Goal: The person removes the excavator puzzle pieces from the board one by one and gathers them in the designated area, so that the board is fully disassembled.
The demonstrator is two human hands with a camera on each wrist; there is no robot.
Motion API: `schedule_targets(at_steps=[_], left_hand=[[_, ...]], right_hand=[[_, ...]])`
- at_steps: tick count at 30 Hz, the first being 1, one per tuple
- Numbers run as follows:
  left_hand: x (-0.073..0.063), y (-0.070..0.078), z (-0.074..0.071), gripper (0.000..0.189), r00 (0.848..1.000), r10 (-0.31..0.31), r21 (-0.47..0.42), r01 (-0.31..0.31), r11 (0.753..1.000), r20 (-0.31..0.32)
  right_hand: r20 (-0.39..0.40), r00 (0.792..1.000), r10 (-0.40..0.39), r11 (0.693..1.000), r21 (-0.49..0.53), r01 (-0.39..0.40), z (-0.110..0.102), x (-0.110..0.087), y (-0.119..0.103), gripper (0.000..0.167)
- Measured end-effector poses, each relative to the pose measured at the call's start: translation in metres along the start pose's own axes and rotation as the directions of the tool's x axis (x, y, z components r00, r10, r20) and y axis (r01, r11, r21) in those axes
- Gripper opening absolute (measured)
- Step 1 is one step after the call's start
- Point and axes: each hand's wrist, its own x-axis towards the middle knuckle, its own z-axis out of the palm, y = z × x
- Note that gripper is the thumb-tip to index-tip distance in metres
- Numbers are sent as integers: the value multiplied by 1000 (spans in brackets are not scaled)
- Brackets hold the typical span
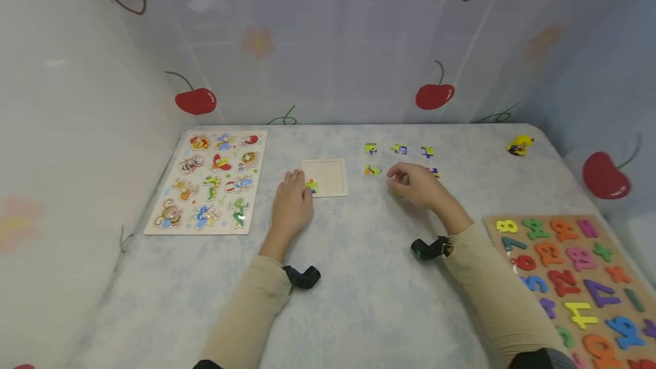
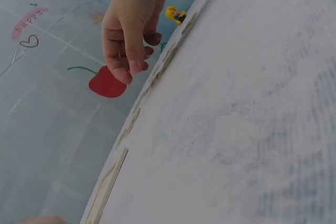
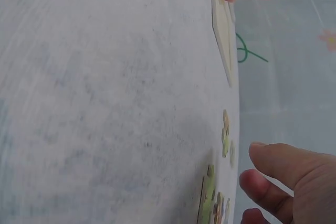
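A small square wooden puzzle tray lies on the table, with a colourful jigsaw piece in its near left corner. Along the tray's left side rests my left hand, its fingers stretched forward and the fingertips at the frame. Over on the right, my right hand hovers above the table with fingers loosely bent and nothing between them; thumb and fingertips stand apart in the right wrist view. Loose pieces lie beyond and beside it, among them an orange and green piece and a partly covered piece.
A white insect-picture board lies at the left. At the right front is a brown board of coloured numbers and signs. A small yellow toy figure stands at the back right, near a patterned curtain.
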Motion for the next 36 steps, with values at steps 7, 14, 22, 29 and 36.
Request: schedule_targets(at_steps=[7,14,22,29,36], left_hand=[[1,-6,-7,76,1000,11,53,-12,999,9],[-5,-5,1,84,1000,0,96,1,995,-10],[1,-5,-4,80,1000,-10,100,10,995,-2],[1,-8,-5,73,1000,19,97,-20,995,13],[0,-10,-2,73,1000,28,105,-26,994,-11]], right_hand=[[-16,998,-54,997,52,55,14,20,-14,22],[-41,992,-123,989,77,126,28,28,-25,23],[-26,983,-181,983,37,182,42,52,-55,27],[17,980,-198,978,-61,199,64,66,-82,33],[39,970,-240,955,-172,243,83,76,-102,38]])
